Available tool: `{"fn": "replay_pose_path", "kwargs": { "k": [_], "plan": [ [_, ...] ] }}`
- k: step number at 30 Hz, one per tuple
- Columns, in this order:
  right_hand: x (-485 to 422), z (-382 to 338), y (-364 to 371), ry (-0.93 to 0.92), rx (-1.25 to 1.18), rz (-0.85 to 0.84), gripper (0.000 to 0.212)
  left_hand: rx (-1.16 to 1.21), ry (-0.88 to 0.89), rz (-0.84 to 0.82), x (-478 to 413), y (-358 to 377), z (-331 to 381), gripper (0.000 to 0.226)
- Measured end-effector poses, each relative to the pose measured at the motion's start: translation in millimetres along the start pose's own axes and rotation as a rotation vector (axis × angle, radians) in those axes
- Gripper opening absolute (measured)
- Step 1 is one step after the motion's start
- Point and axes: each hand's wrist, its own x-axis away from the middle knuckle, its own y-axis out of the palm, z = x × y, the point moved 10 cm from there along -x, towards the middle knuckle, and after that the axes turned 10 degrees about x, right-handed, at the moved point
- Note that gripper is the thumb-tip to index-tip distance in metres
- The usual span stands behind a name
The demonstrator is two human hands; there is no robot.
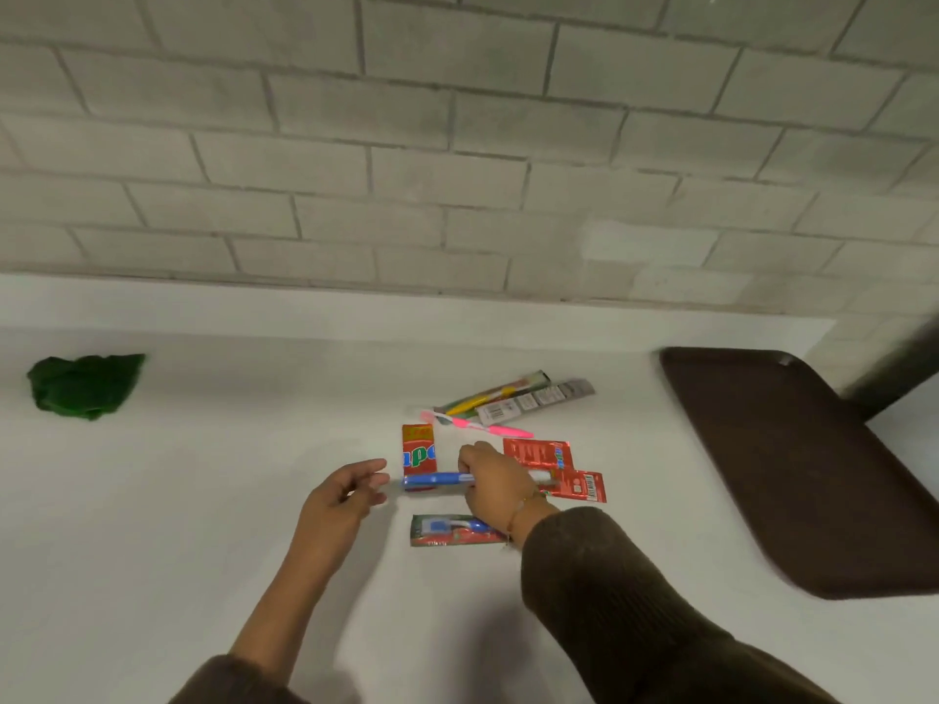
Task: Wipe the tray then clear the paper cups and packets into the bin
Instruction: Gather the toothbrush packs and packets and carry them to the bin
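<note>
Right hand [495, 480] fingers pinch a blue plastic toothbrush [437, 481], left hand [345, 492] fingers slack; a weak pinch could drop it onto the red foil packet [419, 449] beneath.

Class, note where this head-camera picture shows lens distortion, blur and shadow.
Head view: the wide lens bows the brick wall's mortar lines. The brown tray's near edge smears towards the frame's right. Soft, diffuse shadows fall on the white counter. The blue toothbrush gripped by the right hand looks slightly blurred.
</note>
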Motion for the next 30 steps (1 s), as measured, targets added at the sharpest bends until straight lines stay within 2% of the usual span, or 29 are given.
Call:
{"fn": "replay_pose_path", "kwargs": {
  "k": [3,6,7,10,13,16,19,22,24,26,30],
  "plan": [
    [13.8,4.5,-9.0,-0.036,-0.068,-0.009,0.026,-0.053,0.009,0.032,-22.0,-0.1,0.6,0.023],
    [24.7,12.7,10.8,-0.068,-0.009,-0.158,0.05,-0.186,-0.014,0.045,-50.1,12.1,-5.5,0.024],
    [24.9,17.7,19.3,-0.054,0.017,-0.202,0.051,-0.262,-0.029,0.043,-59.7,19.2,-8.4,0.027],
    [22.8,24.8,29.9,0.004,0.058,-0.249,0.038,-0.44,-0.071,0.02,-79.5,40.4,-13.7,0.035],
    [18.6,30.8,31.5,0.044,0.208,-0.275,0.045,-0.571,-0.051,0.02,-92.6,55.7,-15.4,0.046],
    [19.3,34.5,33.8,0.091,0.277,-0.276,0.042,-0.71,-0.026,0.079,-93.3,63.2,-18.4,0.072],
    [26.7,39.4,37.1,0.129,0.229,-0.241,0.035,-0.828,-0.012,0.099,-90.8,70.8,-20.4,0.084],
    [38.2,50.1,25.8,0.169,0.12,-0.142,0.031,-0.806,-0.026,0.101,-94.4,69.7,-24.1,0.083],
    [44.1,60.7,15.4,0.205,0.066,-0.084,0.03,-0.77,-0.072,0.079,-94.8,67.2,-30.6,0.081],
    [47.0,75.2,6.4,0.254,0.051,-0.055,0.034,-0.789,-0.099,0.046,-92.8,64.8,-36.2,0.068],
    [46.5,110.1,-6.8,0.345,0.141,-0.051,0.032,-0.861,-0.035,0.002,-89.5,58.6,-28.5,0.014]
  ]
}}
